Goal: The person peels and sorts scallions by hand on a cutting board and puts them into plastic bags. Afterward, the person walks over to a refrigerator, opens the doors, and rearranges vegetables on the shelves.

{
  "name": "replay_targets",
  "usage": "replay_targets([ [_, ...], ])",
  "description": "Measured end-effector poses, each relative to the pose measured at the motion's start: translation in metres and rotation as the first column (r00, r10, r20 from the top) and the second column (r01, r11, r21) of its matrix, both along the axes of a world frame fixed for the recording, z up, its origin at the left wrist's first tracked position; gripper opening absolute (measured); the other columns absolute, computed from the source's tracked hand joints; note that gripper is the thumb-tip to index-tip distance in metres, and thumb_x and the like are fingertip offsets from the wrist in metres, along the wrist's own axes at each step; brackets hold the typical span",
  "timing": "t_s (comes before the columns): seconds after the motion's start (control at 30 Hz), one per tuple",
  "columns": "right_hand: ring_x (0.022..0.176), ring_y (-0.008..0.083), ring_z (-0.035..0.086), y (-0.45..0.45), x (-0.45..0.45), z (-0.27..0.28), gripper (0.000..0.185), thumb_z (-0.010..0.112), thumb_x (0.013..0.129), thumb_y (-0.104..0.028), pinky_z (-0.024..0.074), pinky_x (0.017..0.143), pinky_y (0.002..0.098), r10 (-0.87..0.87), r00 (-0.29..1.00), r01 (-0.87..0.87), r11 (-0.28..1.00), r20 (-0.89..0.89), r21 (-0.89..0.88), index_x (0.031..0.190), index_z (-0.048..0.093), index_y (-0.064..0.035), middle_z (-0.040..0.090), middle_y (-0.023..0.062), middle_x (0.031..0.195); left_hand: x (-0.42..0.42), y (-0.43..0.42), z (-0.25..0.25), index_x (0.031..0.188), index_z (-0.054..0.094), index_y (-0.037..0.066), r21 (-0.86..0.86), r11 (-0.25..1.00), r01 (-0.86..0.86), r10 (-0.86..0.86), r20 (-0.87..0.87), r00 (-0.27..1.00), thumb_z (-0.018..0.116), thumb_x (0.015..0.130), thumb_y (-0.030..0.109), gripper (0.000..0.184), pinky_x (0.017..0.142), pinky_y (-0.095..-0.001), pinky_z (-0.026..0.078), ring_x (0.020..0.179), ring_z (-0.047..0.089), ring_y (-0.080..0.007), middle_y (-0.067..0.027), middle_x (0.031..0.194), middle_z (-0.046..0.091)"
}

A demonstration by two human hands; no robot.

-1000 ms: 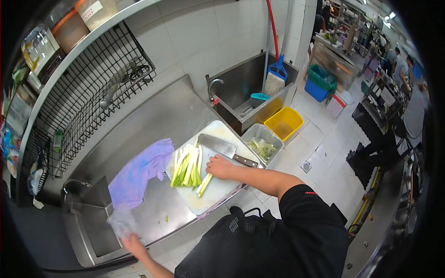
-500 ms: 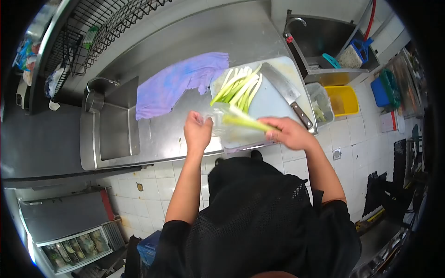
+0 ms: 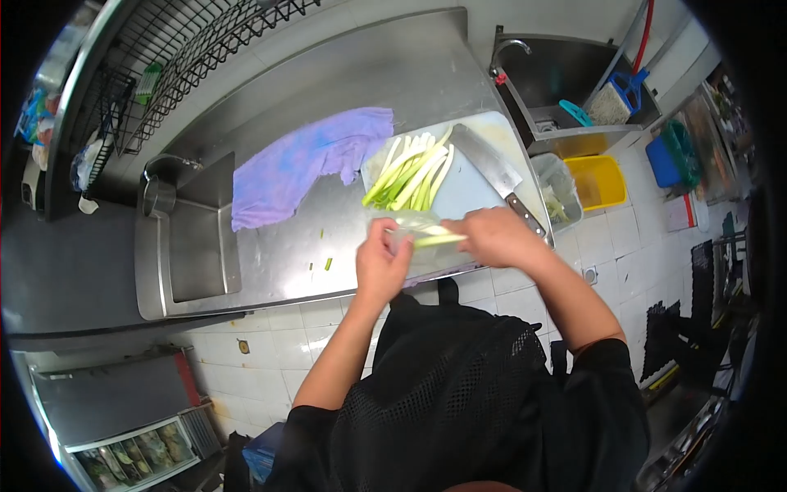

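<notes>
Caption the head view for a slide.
Left hand holds a clear bag while the right hand holds pale green stalks at it, beside a knife.

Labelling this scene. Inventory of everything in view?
Counter: 1, grey, centre
Board: 1, white, on counter
Stalk pile: uncounted, green-white, on board
Bag: 1, translucent, over board
Held stalks: uncounted, green-white, at bag
Knife: 1, grey-brown, on board
Scraps: few, green, on counter
Cloth: 1, purple, on counter
Sinks: 2, grey, left and upper right
Tub: 1, translucent, right of board
Yellow bin: 1, yellow, beside tub
Blue bin: 1, blue, far right
Mop: 1, white, upper right
Rack: 1, black, upper left
Left hand: 1, on bag
Right hand: 1, on held stalks
</notes>
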State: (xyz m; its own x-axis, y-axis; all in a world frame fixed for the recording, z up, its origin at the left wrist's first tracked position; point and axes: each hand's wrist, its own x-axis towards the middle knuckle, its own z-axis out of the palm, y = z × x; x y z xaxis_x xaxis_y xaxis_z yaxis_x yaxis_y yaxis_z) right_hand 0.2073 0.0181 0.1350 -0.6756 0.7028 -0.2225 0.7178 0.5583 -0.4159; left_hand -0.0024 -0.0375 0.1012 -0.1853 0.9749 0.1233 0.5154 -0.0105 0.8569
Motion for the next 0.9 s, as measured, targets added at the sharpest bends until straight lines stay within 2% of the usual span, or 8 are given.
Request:
replay_targets([
  [0.17, 0.082, 0.0294, 0.062, 0.008, -0.047, -0.026, 0.040, 0.061, 0.079, -0.017, 0.0477, 0.073, 0.0403, 0.092, 0.991, -0.105, 0.986, -0.100, -0.132, 0.116, 0.056, -0.0046, 0.062, 0.0161, 0.091, 0.022, -0.005, -0.015, 0.098, 0.048, 0.005, -0.029, 0.998, 0.047, -0.045, 0.064, 0.997, 0.057, 0.088, 0.017, 0.017, 0.044, -0.0218, 0.031, 0.048, 0.037, -0.0052, 0.0033, 0.057, 0.047],
  [0.23, 0.090, 0.0202, 0.060, 0.014, -0.047, -0.040, 0.032, 0.059, 0.081, -0.013, 0.0470, 0.080, 0.0338, -0.190, 0.778, -0.130, 0.884, -0.599, -0.450, 0.111, 0.057, -0.0001, 0.062, 0.0108, 0.098, 0.005, -0.001, -0.023, 0.098, 0.047, 0.006, -0.042, 0.999, 0.000, 0.010, 0.235, 0.972, 0.054, 0.090, 0.017, 0.015, 0.044, -0.0210, 0.031, 0.049, 0.038, -0.0046, 0.0027, 0.058, 0.047],
  [0.33, 0.099, 0.0145, 0.055, 0.019, -0.070, -0.053, 0.027, 0.058, 0.084, -0.013, 0.0431, 0.088, 0.0292, -0.367, 0.517, -0.246, 0.801, -0.773, -0.545, 0.107, 0.058, 0.0003, 0.061, 0.0065, 0.103, -0.015, -0.001, -0.015, 0.097, 0.045, 0.007, -0.081, 0.994, -0.070, 0.099, 0.442, 0.891, 0.049, 0.093, 0.017, 0.012, 0.044, -0.0192, 0.034, 0.050, 0.041, -0.0037, 0.0009, 0.060, 0.049],
  [0.47, 0.104, 0.0184, 0.054, 0.045, -0.074, -0.048, 0.030, 0.054, 0.083, -0.008, 0.0399, 0.093, 0.0299, -0.454, 0.488, -0.364, 0.671, -0.746, -0.646, 0.113, 0.055, -0.0029, 0.058, 0.0074, 0.113, -0.037, 0.001, 0.007, 0.095, 0.047, 0.007, -0.024, 0.994, -0.110, 0.106, 0.540, 0.835, 0.050, 0.093, 0.017, 0.011, 0.045, -0.0190, 0.032, 0.049, 0.040, -0.0030, 0.0015, 0.060, 0.050],
  [0.53, 0.113, 0.0249, 0.049, 0.096, -0.054, -0.083, 0.040, 0.054, 0.077, -0.003, 0.0362, 0.098, 0.0386, -0.167, 0.864, 0.033, 0.960, -0.474, -0.278, 0.117, 0.054, -0.0078, 0.054, 0.0086, 0.121, -0.061, -0.007, 0.017, 0.094, 0.048, 0.006, -0.040, 0.985, -0.170, 0.166, 0.523, 0.836, 0.051, 0.092, 0.017, 0.011, 0.045, -0.0191, 0.032, 0.049, 0.039, -0.0028, 0.0011, 0.060, 0.050],
  [0.6, 0.120, 0.0297, 0.042, 0.093, -0.052, -0.127, 0.044, 0.054, 0.075, -0.007, 0.0270, 0.103, 0.0473, -0.010, 0.986, 0.069, 0.935, -0.168, 0.347, 0.118, 0.054, -0.0127, 0.052, 0.0092, 0.122, -0.067, -0.008, 0.024, 0.095, 0.049, 0.006, -0.025, 0.987, -0.161, 0.149, 0.537, 0.831, 0.052, 0.092, 0.016, 0.011, 0.046, -0.0184, 0.031, 0.051, 0.038, -0.0025, 0.0015, 0.060, 0.050],
  [0.73, 0.120, 0.0263, 0.041, 0.083, -0.054, -0.121, 0.044, 0.057, 0.074, -0.011, 0.0221, 0.104, 0.0500, 0.033, 0.991, 0.033, 0.883, -0.132, 0.468, 0.118, 0.054, -0.0132, 0.053, 0.0072, 0.118, -0.073, -0.009, 0.032, 0.102, 0.048, 0.005, -0.007, 0.995, -0.096, 0.088, 0.457, 0.885, 0.056, 0.086, 0.006, 0.018, 0.052, -0.0172, 0.031, 0.056, 0.039, -0.0027, 0.0039, 0.063, 0.046],
  [0.9, 0.105, 0.0234, 0.049, 0.071, -0.041, -0.109, 0.030, 0.061, 0.070, -0.015, 0.0302, 0.096, 0.0442, 0.119, 0.993, -0.114, 0.937, 0.006, 0.332, 0.100, 0.059, -0.0118, 0.056, 0.0061, 0.102, -0.071, -0.013, 0.043, 0.106, 0.047, 0.003, 0.012, 0.997, -0.072, 0.063, 0.348, 0.935, 0.051, 0.076, -0.008, 0.033, 0.061, -0.0184, 0.037, 0.069, 0.043, -0.0049, 0.0000, 0.084, 0.046],
])
